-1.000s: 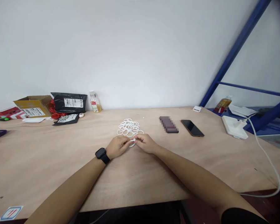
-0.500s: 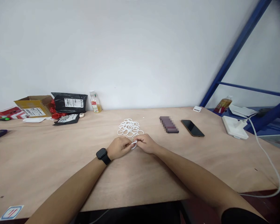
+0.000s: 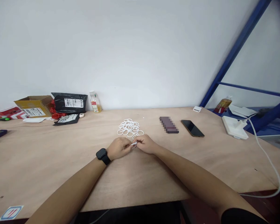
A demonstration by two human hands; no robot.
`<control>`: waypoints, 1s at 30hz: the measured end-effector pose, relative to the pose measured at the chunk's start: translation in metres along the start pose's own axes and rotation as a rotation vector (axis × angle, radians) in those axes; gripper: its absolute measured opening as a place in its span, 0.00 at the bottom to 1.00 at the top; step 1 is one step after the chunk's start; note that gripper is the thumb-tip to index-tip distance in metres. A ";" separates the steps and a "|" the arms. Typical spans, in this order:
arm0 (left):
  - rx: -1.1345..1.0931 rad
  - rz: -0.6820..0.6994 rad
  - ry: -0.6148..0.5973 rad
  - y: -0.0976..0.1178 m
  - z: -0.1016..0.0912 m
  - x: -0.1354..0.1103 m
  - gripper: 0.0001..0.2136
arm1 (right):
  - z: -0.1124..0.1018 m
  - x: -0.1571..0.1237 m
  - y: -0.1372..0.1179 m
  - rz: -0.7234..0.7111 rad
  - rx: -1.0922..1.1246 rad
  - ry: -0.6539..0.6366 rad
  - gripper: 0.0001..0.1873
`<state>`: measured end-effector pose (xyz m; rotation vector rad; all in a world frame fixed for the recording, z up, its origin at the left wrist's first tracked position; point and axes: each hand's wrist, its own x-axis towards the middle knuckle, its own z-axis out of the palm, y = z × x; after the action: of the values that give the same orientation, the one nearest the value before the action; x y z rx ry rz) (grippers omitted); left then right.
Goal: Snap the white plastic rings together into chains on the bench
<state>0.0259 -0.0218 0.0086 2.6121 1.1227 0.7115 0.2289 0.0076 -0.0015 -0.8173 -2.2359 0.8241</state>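
Note:
Between my two hands is a small white ring point(image 3: 133, 144), apparently plastic and seen nearly edge-on. My left hand point(image 3: 118, 147), with a black watch on its wrist, pinches the ring's left side between thumb and fingers. On the other side, the fingertips of my right hand point(image 3: 146, 144) are closed on it too. Fingers cover much of the ring. Just beyond my hands lies a loose pile of similar white rings point(image 3: 130, 127) on the wooden table point(image 3: 140, 183); one or two rings at its near right edge almost touch my right hand.
Right of the pile lie a blurred dark flat item point(image 3: 169, 124) and a phone point(image 3: 192, 128). A white power adapter point(image 3: 235, 127) with a cable sits farther right. A bottle point(image 3: 95, 102), black parcels point(image 3: 70, 103) and a cardboard box point(image 3: 35, 106) stand at the back left.
The ring in my hands has tilted, so less of its loop shows below the fingers. Both hands stay in nearly the same place, and the pile looks unchanged.

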 end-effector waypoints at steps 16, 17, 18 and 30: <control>-0.012 0.064 -0.112 0.000 -0.005 0.001 0.13 | -0.026 0.005 0.034 0.068 -0.283 0.220 0.20; -0.014 0.064 -0.110 -0.001 -0.004 0.001 0.13 | -0.025 0.005 0.034 0.067 -0.293 0.213 0.19; -0.016 0.062 -0.106 -0.003 -0.003 0.000 0.12 | -0.024 0.005 0.033 0.065 -0.304 0.203 0.19; -0.044 0.055 -0.071 -0.010 0.003 -0.001 0.09 | -0.021 0.004 0.033 0.020 -0.381 0.100 0.15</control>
<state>0.0205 -0.0159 0.0021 2.6184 1.0067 0.6412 0.2526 0.0377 -0.0110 -1.0317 -2.3294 0.3565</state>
